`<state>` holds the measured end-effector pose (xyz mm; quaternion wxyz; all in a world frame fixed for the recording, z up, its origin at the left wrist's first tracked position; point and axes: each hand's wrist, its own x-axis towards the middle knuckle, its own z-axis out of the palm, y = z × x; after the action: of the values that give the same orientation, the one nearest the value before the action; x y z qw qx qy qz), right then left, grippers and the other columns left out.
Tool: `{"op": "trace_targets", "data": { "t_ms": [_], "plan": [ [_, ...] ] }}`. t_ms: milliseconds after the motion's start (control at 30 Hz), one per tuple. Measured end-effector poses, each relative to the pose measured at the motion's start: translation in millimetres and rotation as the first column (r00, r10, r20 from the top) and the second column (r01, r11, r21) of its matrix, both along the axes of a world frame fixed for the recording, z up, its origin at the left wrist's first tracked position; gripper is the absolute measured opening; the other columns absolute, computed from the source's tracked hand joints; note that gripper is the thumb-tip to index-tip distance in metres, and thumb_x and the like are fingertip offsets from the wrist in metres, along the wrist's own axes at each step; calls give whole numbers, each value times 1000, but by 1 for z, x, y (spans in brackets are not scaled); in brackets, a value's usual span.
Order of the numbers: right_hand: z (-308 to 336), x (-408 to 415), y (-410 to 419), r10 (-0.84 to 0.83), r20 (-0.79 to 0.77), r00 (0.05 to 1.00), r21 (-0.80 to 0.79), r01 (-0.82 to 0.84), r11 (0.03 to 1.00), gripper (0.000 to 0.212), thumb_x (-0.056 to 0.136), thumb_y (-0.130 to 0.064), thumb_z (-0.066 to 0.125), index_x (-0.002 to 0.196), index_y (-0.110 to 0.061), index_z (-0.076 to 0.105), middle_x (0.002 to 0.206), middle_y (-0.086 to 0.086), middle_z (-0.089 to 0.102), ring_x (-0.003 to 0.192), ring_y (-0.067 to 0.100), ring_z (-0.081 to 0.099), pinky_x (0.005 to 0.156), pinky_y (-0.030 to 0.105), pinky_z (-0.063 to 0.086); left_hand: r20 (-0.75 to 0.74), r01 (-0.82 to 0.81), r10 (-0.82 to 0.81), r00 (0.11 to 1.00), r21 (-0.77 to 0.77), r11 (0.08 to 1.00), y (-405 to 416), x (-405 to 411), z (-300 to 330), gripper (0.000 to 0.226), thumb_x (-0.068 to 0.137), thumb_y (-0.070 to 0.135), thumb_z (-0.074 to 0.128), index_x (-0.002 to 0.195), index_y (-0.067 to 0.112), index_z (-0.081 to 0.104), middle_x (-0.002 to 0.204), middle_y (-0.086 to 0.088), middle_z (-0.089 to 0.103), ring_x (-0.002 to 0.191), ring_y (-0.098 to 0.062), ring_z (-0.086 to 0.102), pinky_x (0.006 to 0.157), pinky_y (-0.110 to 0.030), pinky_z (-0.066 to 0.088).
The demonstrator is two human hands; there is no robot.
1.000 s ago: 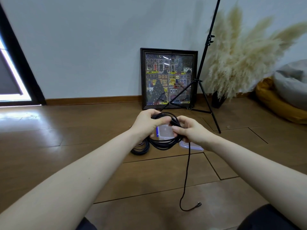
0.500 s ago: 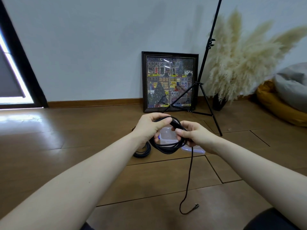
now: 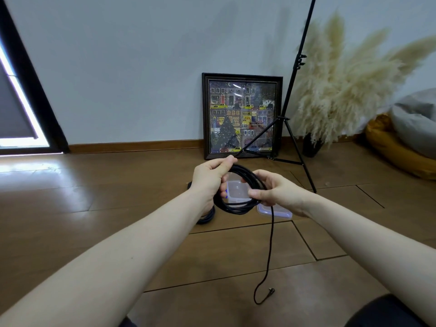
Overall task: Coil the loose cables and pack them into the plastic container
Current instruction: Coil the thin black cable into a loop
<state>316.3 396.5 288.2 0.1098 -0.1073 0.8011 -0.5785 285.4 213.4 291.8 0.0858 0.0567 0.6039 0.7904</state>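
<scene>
I hold a black cable coil (image 3: 238,207) in the air over the floor. My left hand (image 3: 210,177) grips the coil's upper left side, thumb and fingers curled round the loops. My right hand (image 3: 273,191) pinches the right side of the coil. A loose tail (image 3: 270,251) hangs from my right hand down to the floor and ends in a small plug (image 3: 271,291). Through the coil I see the clear plastic container (image 3: 237,190) on the floor. Its lid (image 3: 274,212) lies beside it on the right. A second black coil (image 3: 207,218) lies on the floor, partly hidden behind my left wrist.
A framed picture (image 3: 241,115) leans on the wall behind the container. A black tripod stand (image 3: 291,128) straddles the floor to its right. Pampas grass in a dark vase (image 3: 311,145) and a yellow and grey beanbag (image 3: 401,147) fill the right corner. The floor is brown wood.
The hanging tail has been drawn up a little, its plug end now nearer me on the floor. My hands have shifted their grip around the coil, which has opened wider between them.
</scene>
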Motion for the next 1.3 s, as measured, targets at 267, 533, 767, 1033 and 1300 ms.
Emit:
{"op": "trace_targets", "data": {
  "t_ms": [267, 533, 767, 1033, 1300],
  "plan": [
    [-3, 4, -2, 61, -129, 990, 304, -19, 953, 44, 92, -1, 61, 128, -19, 45, 84, -4, 56, 68, -3, 55, 64, 14, 45, -52, -35, 27, 998, -168, 985, 1, 5, 3, 18, 91, 26, 71, 105, 16, 76, 43, 18, 51, 41, 0, 41, 33, -12, 29],
    [-3, -3, -7, -101, 114, 988, -294, 131, 947, 35, 105, -30, 36, 107, -10, 65, 80, 7, 67, 50, 10, 43, 48, 21, 29, -140, -196, 173, 975, -172, 965, -2, -4, 1, 16, 91, 24, 71, 101, 14, 77, 41, 17, 51, 31, -3, 33, 35, -13, 25],
    [-3, -7, -4, -7, 205, 979, -360, 82, 929, 33, 104, -13, 37, 124, -23, 61, 76, 0, 66, 38, 6, 27, 51, 27, 14, -242, -215, 159, 957, -225, 950, 1, -4, -1, 13, 93, 25, 68, 97, 17, 78, 61, 19, 64, 40, 4, 47, 44, -7, 32],
    [1, -11, 1, -245, -53, 968, -165, 233, 958, 37, 103, -8, 44, 118, -32, 68, 61, -4, 51, 44, 5, 33, 42, 16, 21, -131, -48, 15, 991, -250, 967, 15, 3, 2, 29, 106, 35, 40, 114, 25, 66, 65, 6, 42, 42, -6, 31, 39, -18, 28],
    [1, -6, 13, -266, -8, 964, -179, 260, 949, 34, 101, -4, 46, 109, -26, 70, 61, -1, 54, 46, 3, 44, 44, 14, 28, -226, 176, -263, 938, -341, 923, 3, 8, 2, 23, 104, 15, 48, 116, 12, 67, 57, 4, 48, 41, -15, 48, 68, -53, 57]
  ]
}}
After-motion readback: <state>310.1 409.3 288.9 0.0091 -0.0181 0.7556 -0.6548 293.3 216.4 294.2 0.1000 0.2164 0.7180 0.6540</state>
